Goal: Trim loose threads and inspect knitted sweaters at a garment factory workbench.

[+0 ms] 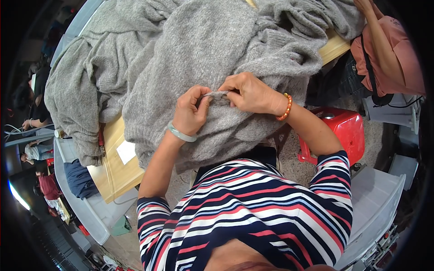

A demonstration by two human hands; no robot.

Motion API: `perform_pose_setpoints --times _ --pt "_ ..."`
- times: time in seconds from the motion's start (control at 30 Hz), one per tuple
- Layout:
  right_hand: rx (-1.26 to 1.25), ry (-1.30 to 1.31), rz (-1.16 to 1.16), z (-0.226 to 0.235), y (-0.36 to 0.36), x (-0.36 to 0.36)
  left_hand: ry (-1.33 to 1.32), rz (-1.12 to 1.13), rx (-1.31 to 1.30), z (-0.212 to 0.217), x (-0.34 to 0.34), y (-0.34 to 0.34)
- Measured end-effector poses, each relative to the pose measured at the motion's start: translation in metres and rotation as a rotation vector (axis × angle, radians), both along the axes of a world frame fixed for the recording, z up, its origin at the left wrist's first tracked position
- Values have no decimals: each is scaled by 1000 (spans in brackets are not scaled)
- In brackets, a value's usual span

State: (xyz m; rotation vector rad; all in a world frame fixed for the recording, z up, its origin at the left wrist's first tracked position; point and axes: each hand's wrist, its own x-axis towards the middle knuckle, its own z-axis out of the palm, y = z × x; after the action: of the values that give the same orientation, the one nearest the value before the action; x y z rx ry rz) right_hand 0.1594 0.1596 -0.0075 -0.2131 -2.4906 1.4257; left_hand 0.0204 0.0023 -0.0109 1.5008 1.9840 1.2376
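A grey knitted sweater [194, 49] lies spread over the table and hangs down over its front edge toward me. My left hand [191, 110] pinches a narrow fold of the knit between thumb and fingers. Close beside it, my right hand [251, 92] grips the same fold, so a short stretch of it runs raised between both hands. Below them the knit falls in loose folds. Whatever lies under my fingertips is hidden.
More grey knitwear [81, 90] is heaped at left. The wooden tabletop [115, 167] shows there with a white paper [126, 151]. A red stool [337, 131] stands at right, near a person in pink [386, 54]. Pale plastic bins [370, 198] flank me; one at left holds dark cloth [80, 178].
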Motion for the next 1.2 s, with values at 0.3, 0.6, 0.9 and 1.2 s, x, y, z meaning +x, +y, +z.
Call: perform_pose_setpoints --times 0.3,0.6,0.9,1.2 --pt "-300 -167 175 16 9 2 -534 -132 -234 11 -19 2" --pt "-347 -153 105 13 -1 1 -468 -101 -204 9 -14 3" --pt "88 127 -29 2 -16 -2 -597 -116 -223 7 -20 2" --pt "-675 -280 125 20 7 0 213 7 173 29 -1 14"
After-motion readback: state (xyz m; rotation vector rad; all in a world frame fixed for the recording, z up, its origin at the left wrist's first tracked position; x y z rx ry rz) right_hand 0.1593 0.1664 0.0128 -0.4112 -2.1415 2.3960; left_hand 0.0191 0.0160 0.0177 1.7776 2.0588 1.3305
